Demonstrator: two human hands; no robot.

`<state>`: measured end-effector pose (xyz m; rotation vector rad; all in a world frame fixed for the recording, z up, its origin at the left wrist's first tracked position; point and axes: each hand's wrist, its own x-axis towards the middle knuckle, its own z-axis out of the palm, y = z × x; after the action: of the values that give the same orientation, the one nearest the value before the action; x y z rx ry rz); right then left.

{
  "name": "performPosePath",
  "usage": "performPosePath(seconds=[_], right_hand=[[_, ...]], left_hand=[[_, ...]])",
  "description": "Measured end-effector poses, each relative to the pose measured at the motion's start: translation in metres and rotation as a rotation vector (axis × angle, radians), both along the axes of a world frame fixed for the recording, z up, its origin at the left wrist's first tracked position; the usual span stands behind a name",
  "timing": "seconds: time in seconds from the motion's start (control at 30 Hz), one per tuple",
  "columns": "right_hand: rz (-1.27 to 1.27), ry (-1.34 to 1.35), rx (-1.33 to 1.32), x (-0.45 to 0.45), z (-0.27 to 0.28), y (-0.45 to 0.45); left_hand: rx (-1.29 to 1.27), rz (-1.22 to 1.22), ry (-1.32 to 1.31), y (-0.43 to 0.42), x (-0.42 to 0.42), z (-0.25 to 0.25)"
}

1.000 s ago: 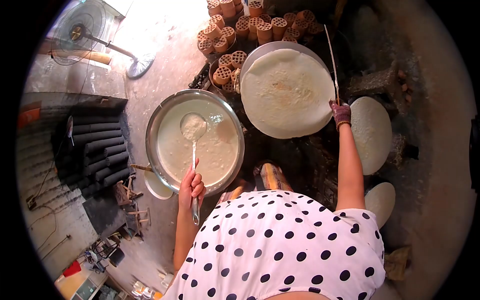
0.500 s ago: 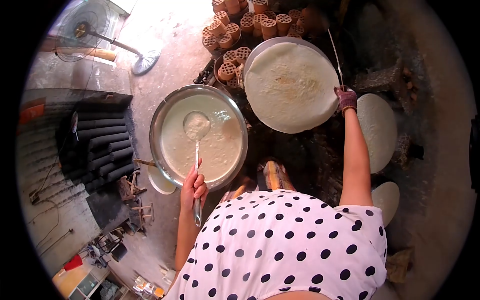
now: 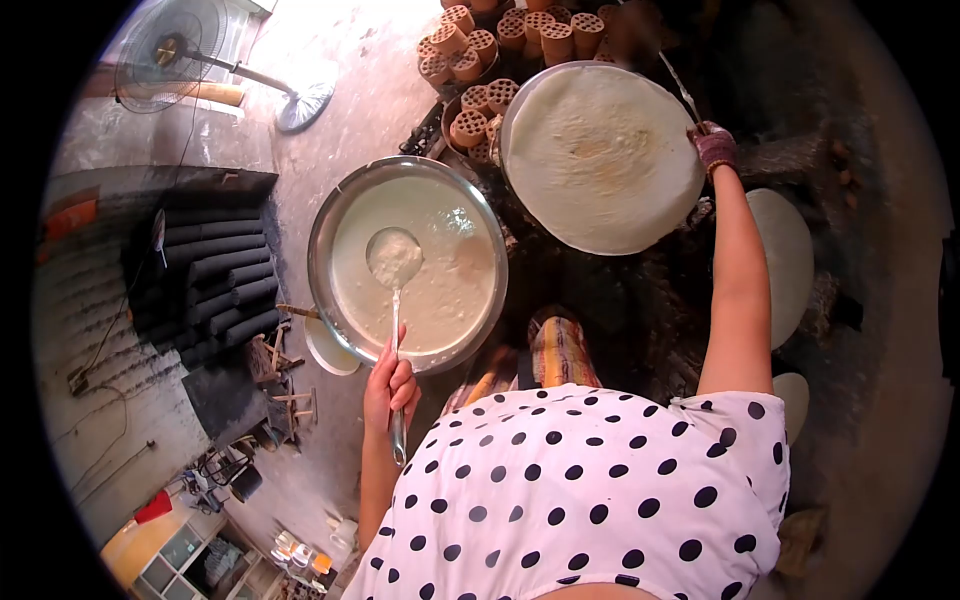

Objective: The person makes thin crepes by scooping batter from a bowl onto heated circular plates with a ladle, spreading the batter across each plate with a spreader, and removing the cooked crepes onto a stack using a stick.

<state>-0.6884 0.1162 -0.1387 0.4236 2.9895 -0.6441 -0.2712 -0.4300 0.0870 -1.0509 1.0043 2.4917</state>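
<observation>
My left hand (image 3: 390, 385) is closed round the handle of a metal ladle (image 3: 394, 258). The ladle's bowl, full of pale, lumpy batter, sits at the surface of the creamy batter (image 3: 440, 315) in a wide steel basin (image 3: 317, 250). On a round griddle (image 3: 509, 130) to the right lies a large, thin, pale crepe (image 3: 600, 170), browned near its middle. My right hand (image 3: 714, 149), in a dark reddish glove, is by the crepe's right edge. Its fingers are wrapped round a long, thin stick (image 3: 680, 88) that points up and away; the gripped end is hidden.
Clay-coloured, perforated cylinders (image 3: 470, 128) are piled beyond the griddle. Round pale sheets (image 3: 782, 265) lie right of my arm. Stacked black cylinders (image 3: 228, 270) stand at left, with a fan (image 3: 168, 50) farther off. A pale disc (image 3: 330, 350) shows beside the basin.
The view has shifted slightly, so most things sit a little farther right. My right hand and the stick have moved outward and forward along the crepe's edge. The ladle stays in the batter.
</observation>
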Motion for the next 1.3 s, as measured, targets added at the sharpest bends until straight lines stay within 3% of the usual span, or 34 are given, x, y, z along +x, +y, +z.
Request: performPosePath(seconds=[0.3, 0.37, 0.43, 0.47, 0.5, 0.53, 0.57, 0.6, 0.63, 0.7, 0.83, 0.9, 1.07, 1.17, 1.2, 1.27, 1.3], right_hand=[[0.12, -0.094, -0.006, -0.029, 0.016, -0.016], [0.117, 0.221, -0.117, -0.023, 0.003, -0.013], [0.011, 0.147, 0.044, 0.027, 0.076, -0.057], [0.024, 0.139, -0.099, 0.051, 0.09, -0.066], [-0.107, 0.013, -0.547, 0.067, 0.09, -0.067], [0.102, 0.345, -0.787, 0.088, 0.026, -0.047], [0.126, 0.232, -0.097, 0.141, 0.065, -0.071], [0.266, 0.313, 0.259, 0.184, 0.046, -0.07], [0.016, 0.078, -0.444, 0.224, 0.092, -0.105], [0.098, 0.094, 0.035, 0.294, 0.075, -0.118], [0.084, 0.134, 0.136, 0.349, 0.069, -0.146], [0.122, 0.096, 0.286, 0.356, 0.071, -0.155], [0.112, 0.088, 0.332, 0.376, 0.052, -0.161], [0.193, 0.275, 0.124, 0.378, 0.033, -0.146], [0.116, 0.118, -0.124, 0.368, 0.019, -0.137], [-0.307, -0.393, -0.833, 0.347, 0.082, -0.153], [-0.306, -0.392, -0.833, 0.341, 0.102, -0.153]], left_hand=[[-0.035, 0.044, -0.052, 0.011, -0.001, 0.007], [0.001, 0.049, -0.017, 0.01, 0.001, 0.023], [0.042, 0.044, 0.03, 0.01, 0.008, 0.027], [0.065, 0.079, 0.135, 0.01, 0.013, 0.026], [0.093, 0.117, 0.24, 0.011, 0.017, 0.024], [0.045, 0.07, 0.194, 0.006, 0.012, 0.02], [0.059, 0.074, 0.211, 0.005, 0.005, 0.013], [0.014, 0.015, 0.105, 0.003, -0.003, 0.004], [-0.034, -0.049, -0.004, 0.001, -0.008, -0.005], [0.022, -0.086, 0.028, -0.005, -0.012, -0.025], [0.058, -0.125, 0.056, -0.008, -0.013, -0.048], [0.094, -0.145, 0.069, -0.011, -0.015, -0.049], [0.131, -0.208, 0.099, -0.014, -0.013, -0.039], [0.137, -0.21, 0.084, -0.017, -0.007, -0.04], [0.151, -0.223, 0.099, -0.019, -0.005, -0.043], [0.152, -0.236, 0.114, -0.022, 0.002, -0.043], [0.155, -0.248, 0.136, -0.022, 0.002, -0.043]])
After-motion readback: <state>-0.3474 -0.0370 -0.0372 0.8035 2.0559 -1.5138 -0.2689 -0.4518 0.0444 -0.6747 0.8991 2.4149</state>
